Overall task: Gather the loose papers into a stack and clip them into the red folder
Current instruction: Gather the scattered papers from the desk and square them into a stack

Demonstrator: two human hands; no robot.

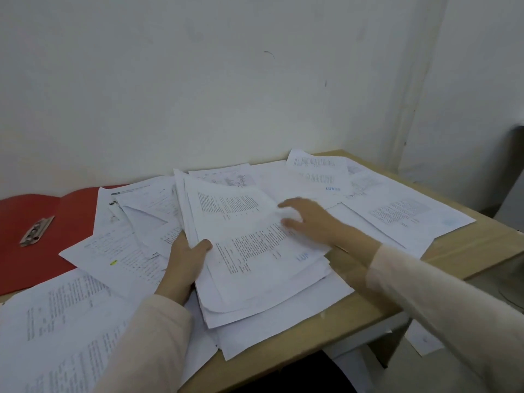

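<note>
A thick pile of printed white papers (255, 251) lies in the middle of the wooden table (467, 251). My left hand (185, 262) grips the pile's left edge, thumb on top and fingers underneath. My right hand (312, 219) rests on the pile's right side with fingers spread; it looks blurred. The red folder (34, 219) lies open at the far left, with its metal clip (37, 231) on the inner face. Loose sheets (397, 211) spread to the right, and others (56, 321) to the near left, some overlapping the folder.
A white wall rises just behind the table. The table's right edge and near corner drop off by my right sleeve. One sheet (425, 340) lies below the table's front edge on the right. A dark object stands at the far right edge.
</note>
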